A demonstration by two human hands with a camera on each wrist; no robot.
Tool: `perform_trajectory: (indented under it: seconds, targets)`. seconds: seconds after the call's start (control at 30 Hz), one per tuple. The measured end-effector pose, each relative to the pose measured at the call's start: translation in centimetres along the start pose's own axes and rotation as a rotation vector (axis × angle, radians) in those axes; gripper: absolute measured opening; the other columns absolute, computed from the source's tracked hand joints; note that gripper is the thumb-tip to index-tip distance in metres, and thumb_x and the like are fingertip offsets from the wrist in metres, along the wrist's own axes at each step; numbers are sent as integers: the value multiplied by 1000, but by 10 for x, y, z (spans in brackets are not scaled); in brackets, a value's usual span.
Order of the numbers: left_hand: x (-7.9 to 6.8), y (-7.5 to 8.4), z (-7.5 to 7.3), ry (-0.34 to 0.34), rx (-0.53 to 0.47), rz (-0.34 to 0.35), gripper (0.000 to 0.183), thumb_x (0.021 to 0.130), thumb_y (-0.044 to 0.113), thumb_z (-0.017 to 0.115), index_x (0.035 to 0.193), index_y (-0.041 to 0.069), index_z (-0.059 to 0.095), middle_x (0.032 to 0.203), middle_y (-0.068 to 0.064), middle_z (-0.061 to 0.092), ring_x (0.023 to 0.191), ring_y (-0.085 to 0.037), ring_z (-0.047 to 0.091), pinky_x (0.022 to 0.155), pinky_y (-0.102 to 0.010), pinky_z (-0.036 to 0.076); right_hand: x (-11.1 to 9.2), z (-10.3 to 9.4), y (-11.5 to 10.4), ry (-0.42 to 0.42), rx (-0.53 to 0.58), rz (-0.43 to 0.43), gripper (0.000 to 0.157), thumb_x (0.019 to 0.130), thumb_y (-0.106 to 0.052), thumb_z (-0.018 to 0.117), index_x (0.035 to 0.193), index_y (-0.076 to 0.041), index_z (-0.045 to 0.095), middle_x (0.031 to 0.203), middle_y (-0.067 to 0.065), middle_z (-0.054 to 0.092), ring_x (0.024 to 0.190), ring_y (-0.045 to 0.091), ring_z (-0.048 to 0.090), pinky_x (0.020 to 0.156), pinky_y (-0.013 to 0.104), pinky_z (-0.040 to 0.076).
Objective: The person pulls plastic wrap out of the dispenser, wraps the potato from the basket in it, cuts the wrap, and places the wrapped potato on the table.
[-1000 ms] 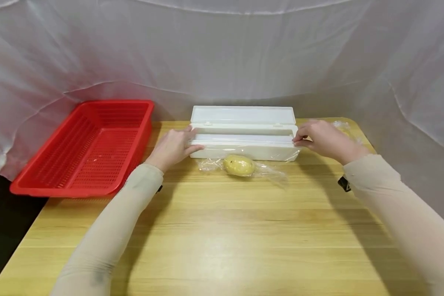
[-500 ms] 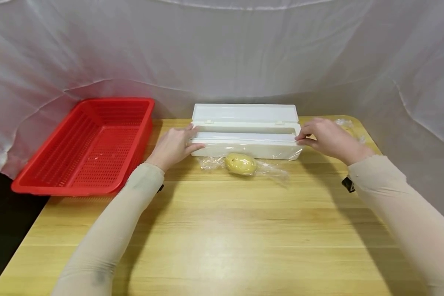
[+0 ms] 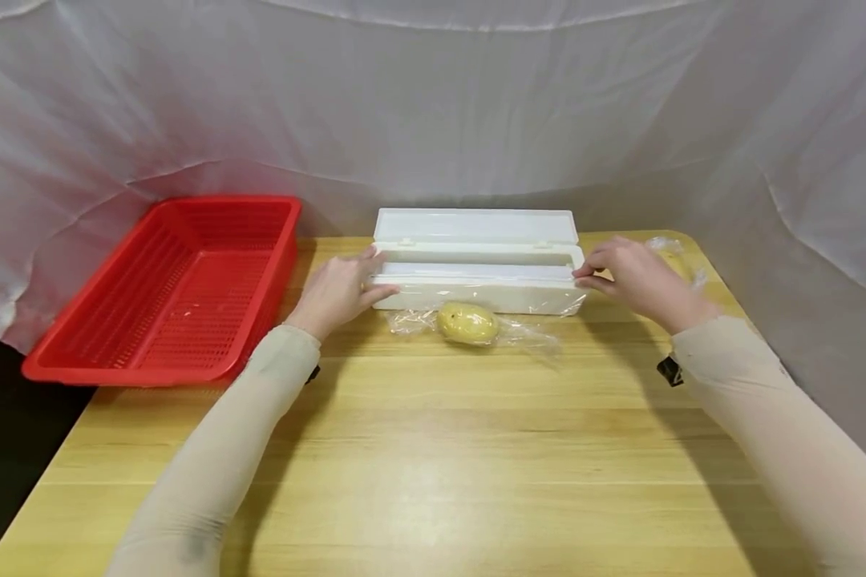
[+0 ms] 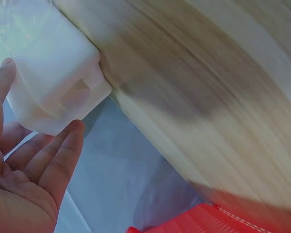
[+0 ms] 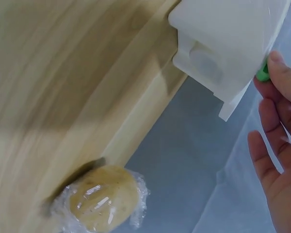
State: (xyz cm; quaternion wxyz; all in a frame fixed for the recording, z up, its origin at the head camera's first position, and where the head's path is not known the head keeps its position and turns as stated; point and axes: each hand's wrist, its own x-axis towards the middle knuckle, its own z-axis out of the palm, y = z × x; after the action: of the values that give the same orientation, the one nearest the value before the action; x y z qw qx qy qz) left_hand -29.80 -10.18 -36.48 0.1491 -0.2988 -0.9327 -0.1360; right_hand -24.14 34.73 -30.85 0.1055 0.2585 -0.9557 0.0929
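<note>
A white cling film dispenser [image 3: 476, 298] stands at the back of the table, its lid [image 3: 476, 226] raised; a pale roll lies inside. My left hand [image 3: 335, 292] grips its left end, thumb at the front and fingers by the end wall, as the left wrist view [image 4: 36, 179] shows. At the right end my right hand [image 3: 635, 280] pinches a small green slider [image 5: 263, 73] between thumb and index finger, the other fingers loose. A potato [image 3: 467, 323] in clear film lies against the dispenser's front, the film's ends spread to both sides.
A red plastic basket [image 3: 162, 374] stands on the left of the wooden table [image 3: 433, 449]. Another film-wrapped potato [image 5: 106, 196] lies at the back right, partly behind my right hand in the head view. Pale cloth [image 3: 433, 104] hangs behind the table and along its right side.
</note>
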Motion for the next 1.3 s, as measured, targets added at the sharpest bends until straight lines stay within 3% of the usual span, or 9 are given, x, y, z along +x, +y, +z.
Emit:
perform_trajectory:
  seconds: [0.1,0.23,0.33,0.43,0.57,0.7,0.9,1.03,1.3]
  targets:
    - [0,-1,2,-3,-8,0,66,98,50,76,146,6,66,151,-24,61,66,-35,68,60,-41,56,-1,3,-1,22,-11,7,5,92,-10,84,97,-7,83,96,10,80,95,33,72,86,53,59]
    - [-5,1,3,-34,-60,-50,70,99,49,76,152,5,60,159,-24,54,97,-43,77,92,-49,63,1,5,-4,10,-13,31,8,95,-11,82,101,-6,84,103,14,81,99,36,74,89,54,59]
    - [-8,3,3,-87,-135,-114,75,101,48,73,159,6,51,167,-22,44,139,-45,61,118,-56,48,0,6,-6,0,3,67,12,97,-13,81,106,-6,83,107,15,80,100,35,74,89,54,59]
    - [-10,7,1,-125,-204,-177,79,103,48,71,165,8,41,172,-21,37,155,-45,44,126,-59,38,-4,6,-6,12,33,129,20,100,-17,78,115,-5,81,111,16,79,102,35,73,89,55,58]
    - [-12,15,-6,-67,-261,-265,74,103,42,72,159,4,44,162,-25,48,146,-45,51,123,-59,42,-12,3,-9,70,113,254,27,104,-26,74,119,-4,78,106,15,78,100,33,71,84,50,55]
    - [-15,19,-14,9,-315,-334,49,101,34,75,131,-2,59,127,-23,66,116,-39,63,105,-54,52,-23,0,-12,140,173,353,27,104,-32,73,109,-6,79,95,12,77,88,28,69,74,35,50]
    - [-24,22,-11,29,-345,-382,30,100,31,76,101,3,65,93,-13,69,90,-30,62,85,-40,49,-33,13,-11,29,203,402,34,104,-38,71,108,-6,80,98,13,80,89,26,71,77,35,53]
    - [-28,24,-5,5,-358,-405,26,100,34,74,96,8,73,91,-9,75,90,-28,65,85,-39,50,-37,25,-11,-16,281,453,40,106,-42,68,115,-5,80,104,15,81,90,24,71,78,33,54]
    - [-24,29,1,-79,-439,-452,28,101,37,75,111,13,83,107,-7,82,102,-27,70,92,-43,54,-38,35,-12,-15,421,491,48,105,-52,66,122,-9,80,115,16,81,90,15,66,75,22,51]
